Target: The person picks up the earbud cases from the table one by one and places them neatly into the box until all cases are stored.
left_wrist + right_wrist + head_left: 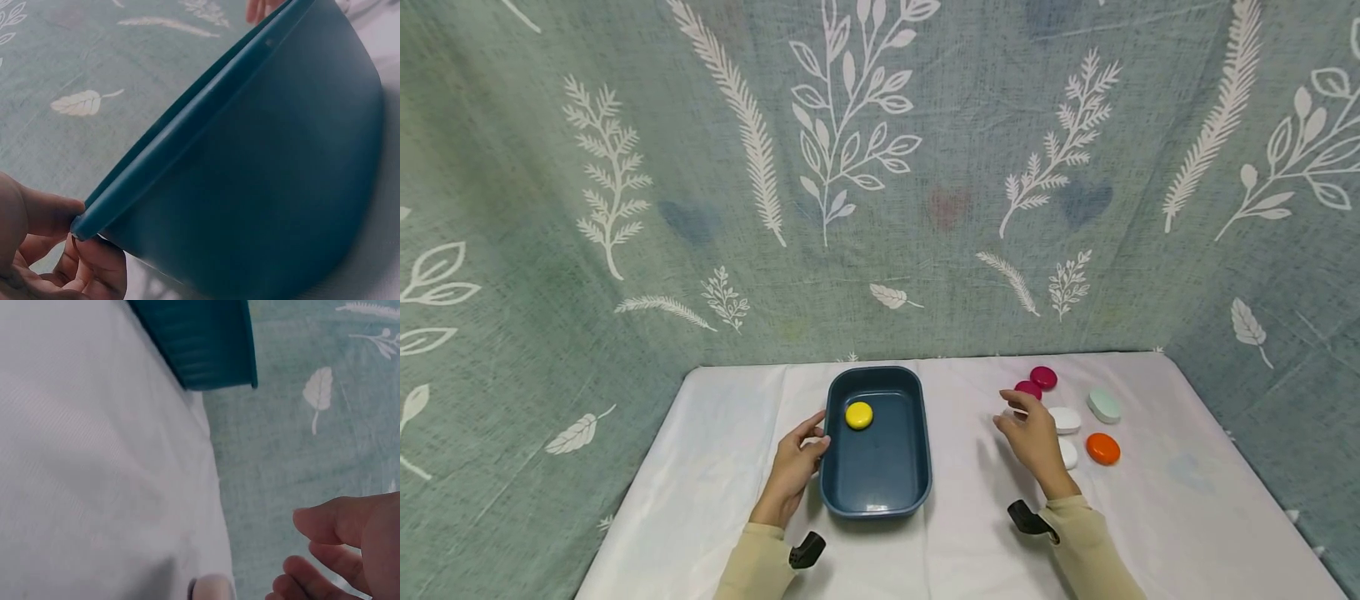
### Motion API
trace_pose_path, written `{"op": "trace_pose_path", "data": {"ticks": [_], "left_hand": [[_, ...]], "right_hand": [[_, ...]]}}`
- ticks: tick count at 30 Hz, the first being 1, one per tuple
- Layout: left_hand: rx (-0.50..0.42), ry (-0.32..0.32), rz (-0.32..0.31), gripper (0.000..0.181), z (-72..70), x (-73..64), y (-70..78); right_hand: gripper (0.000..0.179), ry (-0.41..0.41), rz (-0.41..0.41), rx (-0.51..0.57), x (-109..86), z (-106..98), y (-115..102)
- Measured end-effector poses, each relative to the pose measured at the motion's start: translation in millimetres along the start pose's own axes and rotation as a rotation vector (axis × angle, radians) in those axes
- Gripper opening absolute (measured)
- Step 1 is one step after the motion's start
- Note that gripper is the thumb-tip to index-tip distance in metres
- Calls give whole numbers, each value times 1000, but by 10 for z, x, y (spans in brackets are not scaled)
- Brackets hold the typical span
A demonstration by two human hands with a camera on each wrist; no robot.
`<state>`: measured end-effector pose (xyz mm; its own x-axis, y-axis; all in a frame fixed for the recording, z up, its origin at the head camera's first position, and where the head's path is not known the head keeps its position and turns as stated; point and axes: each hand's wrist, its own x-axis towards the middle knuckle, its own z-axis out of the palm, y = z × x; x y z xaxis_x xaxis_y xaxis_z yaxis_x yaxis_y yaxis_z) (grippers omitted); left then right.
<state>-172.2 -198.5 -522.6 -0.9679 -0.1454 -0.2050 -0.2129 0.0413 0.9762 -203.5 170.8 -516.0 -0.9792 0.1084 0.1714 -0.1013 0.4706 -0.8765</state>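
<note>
My left hand (792, 471) grips the left rim of a deep dark-blue rectangular tub (880, 467). In the left wrist view its thumb (53, 212) lies on top of the rim, with curled fingers underneath. A glossy yellow round piece (859, 415) sits inside the tub, toward the back left. To the right, my right hand (1033, 437) hovers over a group of smooth rounded pieces, thumb and fingers loosely bent and apart, nothing visible between them. It partly covers a white oval piece (1064, 419), a white round piece (1068, 453) and a dark-red piece (1028, 389).
Beyond the right hand lie another dark-red piece (1043, 377), a mint-green piece (1103, 406) and an orange piece (1102, 448). Everything rests on a white cloth-covered table (685, 500). A green leaf-patterned curtain (880, 275) hangs behind and at both sides.
</note>
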Motion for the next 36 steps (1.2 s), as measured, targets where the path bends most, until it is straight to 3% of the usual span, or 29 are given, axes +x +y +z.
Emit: {"op": "trace_pose_path", "data": {"ticks": [6,11,24,36], "left_hand": [[-1,1,-2,52,-2,7,7],[-6,-2,0,52,-8,6,0],[-23,-4,12,52,-5,-10,0],[-35,-14,5,53,-11,-18,5]], "right_hand": [[46,31,17,-36,-18,-55,91],[48,22,68,-48,-18,-82,146],[50,0,107,-86,-60,-86,173],[58,-48,94,-113,-29,-46,246]]}}
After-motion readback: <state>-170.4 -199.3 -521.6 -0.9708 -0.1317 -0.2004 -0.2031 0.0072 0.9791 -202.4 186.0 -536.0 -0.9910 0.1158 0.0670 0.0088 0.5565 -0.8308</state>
